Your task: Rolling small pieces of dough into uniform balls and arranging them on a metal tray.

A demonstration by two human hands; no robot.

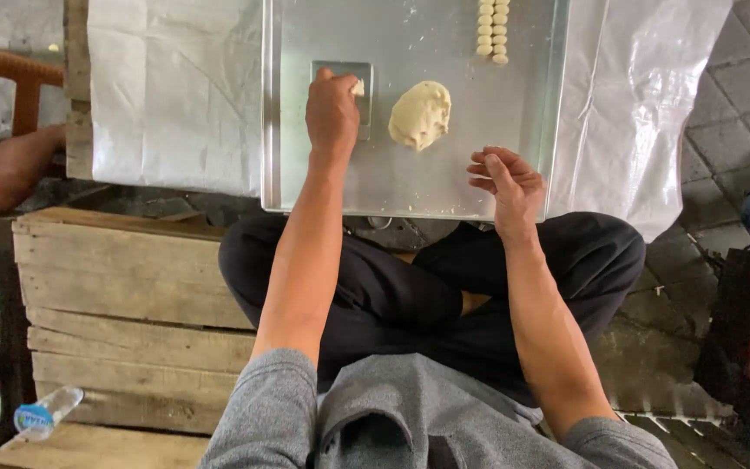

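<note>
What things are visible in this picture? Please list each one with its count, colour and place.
metal tray: one, silver, before the seated person
dough lump: one, pale cream, middle of tray
small dough pieces: two short rows, cream, top of tray
metal scraper: one, grey, under the left hand
plastic sheet: one, white, beneath the tray
wooden pallet: one, pale wood, on the left
plastic bottle: one, clear with blue label, bottom left
another person's arm: one, left edge
left hand: on the scraper, with a bit of dough
right hand: near tray edge, fingers curled; any contents unclear
</note>
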